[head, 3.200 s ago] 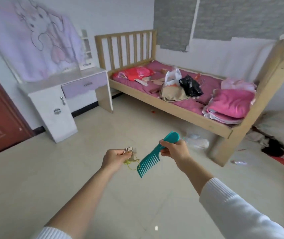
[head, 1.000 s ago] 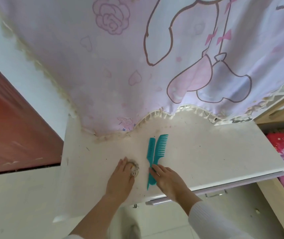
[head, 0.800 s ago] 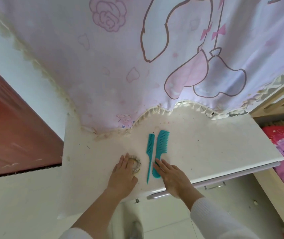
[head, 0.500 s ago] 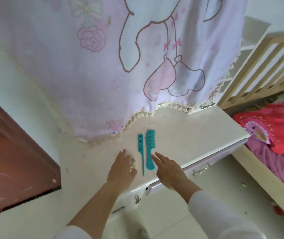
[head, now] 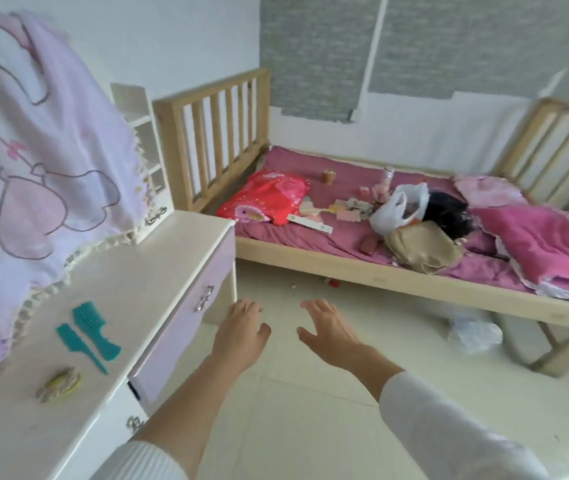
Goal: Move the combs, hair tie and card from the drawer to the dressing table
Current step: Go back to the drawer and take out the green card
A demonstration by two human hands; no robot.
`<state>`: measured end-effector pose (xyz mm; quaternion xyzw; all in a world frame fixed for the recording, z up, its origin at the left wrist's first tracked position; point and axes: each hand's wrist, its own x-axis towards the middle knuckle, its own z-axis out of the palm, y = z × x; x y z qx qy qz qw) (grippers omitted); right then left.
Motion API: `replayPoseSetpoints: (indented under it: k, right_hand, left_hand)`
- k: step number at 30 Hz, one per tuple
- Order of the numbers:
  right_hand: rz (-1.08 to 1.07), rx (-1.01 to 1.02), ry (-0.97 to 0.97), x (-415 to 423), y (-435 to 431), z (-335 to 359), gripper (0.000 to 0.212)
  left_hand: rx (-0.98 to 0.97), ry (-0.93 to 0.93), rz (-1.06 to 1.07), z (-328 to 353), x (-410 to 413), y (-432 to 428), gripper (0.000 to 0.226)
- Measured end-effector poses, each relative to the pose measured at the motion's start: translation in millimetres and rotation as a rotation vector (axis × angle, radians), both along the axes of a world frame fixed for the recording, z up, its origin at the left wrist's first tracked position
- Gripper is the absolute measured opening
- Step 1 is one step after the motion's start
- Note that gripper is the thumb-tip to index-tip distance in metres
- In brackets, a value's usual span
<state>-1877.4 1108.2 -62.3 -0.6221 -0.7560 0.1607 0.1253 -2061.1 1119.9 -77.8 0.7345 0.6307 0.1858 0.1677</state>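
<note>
- On the dressing table [head: 158, 271], near its front edge, two teal combs lie side by side: the wide-tooth comb [head: 95, 330] and the tail comb [head: 80, 342].
- Just in front of them lies the hair tie [head: 59, 384], apart from both combs.
- Out over the floor, the left hand [head: 240, 336] and right hand [head: 326, 332] hang empty, fingers spread.
- Under the tabletop, the lilac drawer [head: 186, 317] shows its front and handle.
- A pink cloth [head: 34, 174] hangs over the table's back.
- No card can be made out.
</note>
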Motion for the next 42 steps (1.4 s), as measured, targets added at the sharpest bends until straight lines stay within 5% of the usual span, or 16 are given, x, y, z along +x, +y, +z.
replayPoseSetpoints:
  k: [9, 22, 42]
  right_hand:
    - [-0.591, 0.06, -0.056, 292.8, -191.6, 16.3, 0.056]
    - [-1.22, 0.002, -0.188, 637.6, -557.1, 44.5, 0.058]
    - [-1.849, -0.099, -0.268, 1068.1, -860.2, 62.0, 0.056]
  left_hand:
    - [0.031, 0.024, -0.569, 28.5, 330.3, -78.8, 0.037]
    - [0.013, 0.025, -1.223, 51.7, 772.4, -403.0, 0.043]
    - [0.128, 0.034, -1.809, 70.4, 1313.7, -704.9, 0.04]
